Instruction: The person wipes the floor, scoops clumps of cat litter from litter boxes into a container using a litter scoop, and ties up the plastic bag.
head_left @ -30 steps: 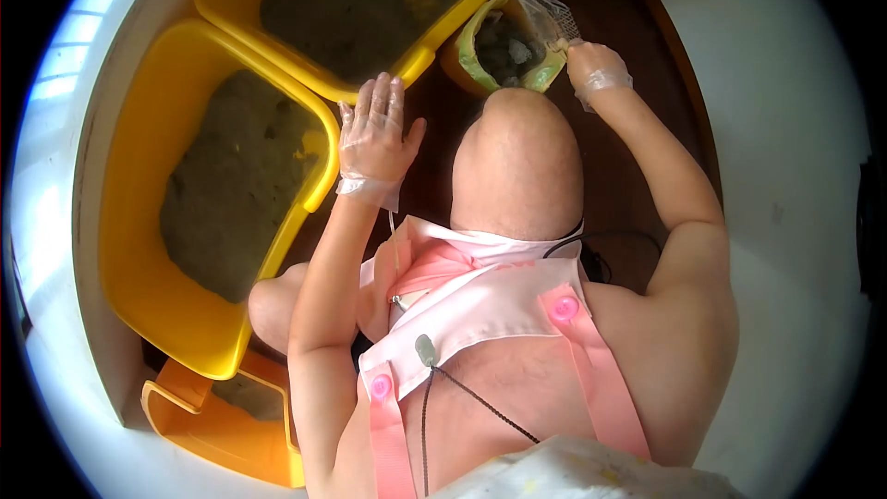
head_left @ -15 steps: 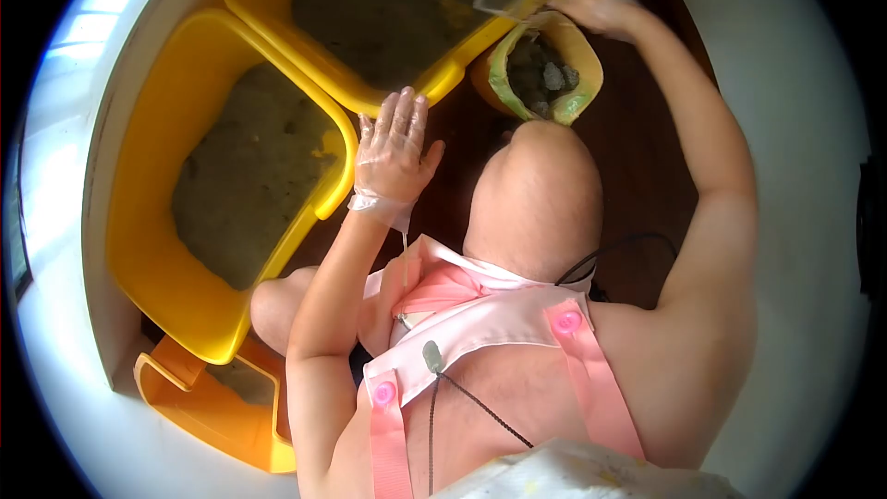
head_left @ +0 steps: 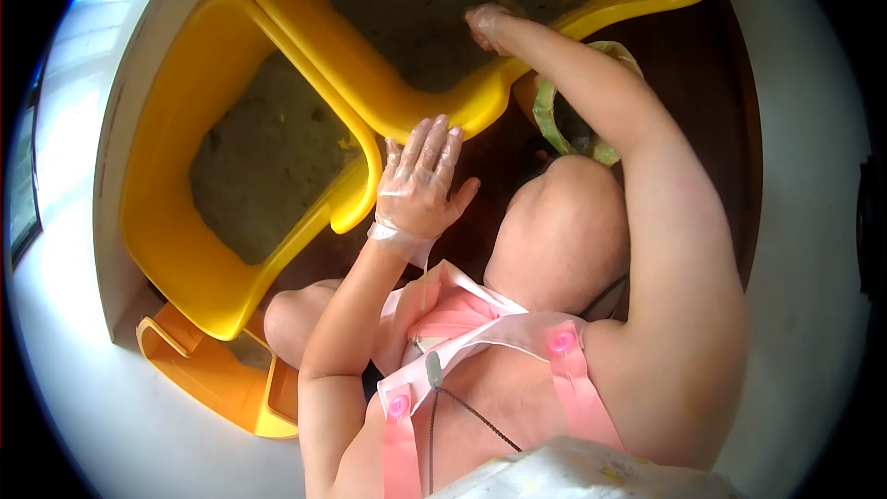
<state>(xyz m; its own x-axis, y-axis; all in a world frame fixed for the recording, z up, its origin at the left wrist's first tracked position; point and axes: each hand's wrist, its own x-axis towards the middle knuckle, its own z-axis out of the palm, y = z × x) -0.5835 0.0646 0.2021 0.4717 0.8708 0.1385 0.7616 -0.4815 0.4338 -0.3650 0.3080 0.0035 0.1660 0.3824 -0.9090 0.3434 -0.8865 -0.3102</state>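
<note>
My right hand (head_left: pixel 485 28), in a clear plastic glove, is closed over the upper yellow tub (head_left: pixel 388 97). The clear plastic scoop it gripped a moment ago can hardly be made out against the grey, grainy litter (head_left: pixel 416 14) inside. My left hand (head_left: pixel 420 185), also gloved, is open with fingers stretched out, its fingertips by the near rim of that tub. Left of it stands a second yellow tub (head_left: pixel 162 185) with grey litter in it. Under my right forearm is a green-edged bag-lined bucket (head_left: pixel 547 115), largely covered by the arm.
A smaller orange plastic piece (head_left: pixel 208 379) lies at the lower left. My bent knee (head_left: pixel 564 212) is close to the bucket. A pale wall (head_left: pixel 804 176) curves along the right, over a dark brown floor (head_left: pixel 684 92).
My right hand has swung left from beside the bucket to over the upper tub, its forearm now crossing the bucket. My left hand stays at the rim; the whole view has shifted slightly.
</note>
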